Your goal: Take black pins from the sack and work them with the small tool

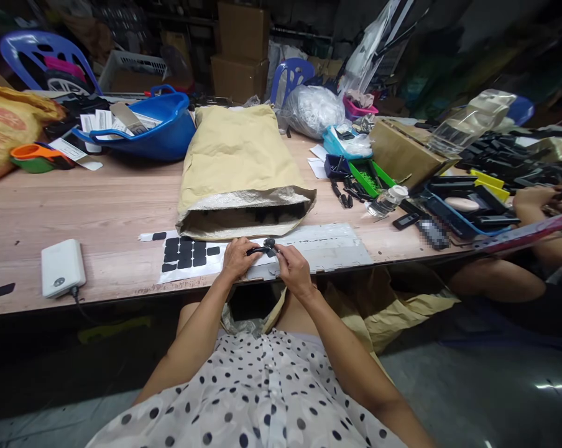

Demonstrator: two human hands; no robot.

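Observation:
Both my hands meet over the table's front edge. My left hand [237, 257] is closed round one end of a small black part with a round knob [269, 242]; its exact kind is too small to make out. My right hand [294, 267] pinches at the other side of it, its fingertips touching a small dark piece. Left of my hands lies a white sheet with rows of black rounded stickers [185, 252]. Beneath my hands is a grey-white board [330, 246]. Just beyond, a large yellow paper sack [239, 149] lies with its mouth facing me.
A white power bank [63, 267] with a cable sits at left. Behind it stands a blue basin [169, 137] of small boxes. At right are a green tray [372, 177], a clear bottle [388, 200] and a blue tray of black parts [467, 230]. A co-worker's arm [533, 205] shows far right.

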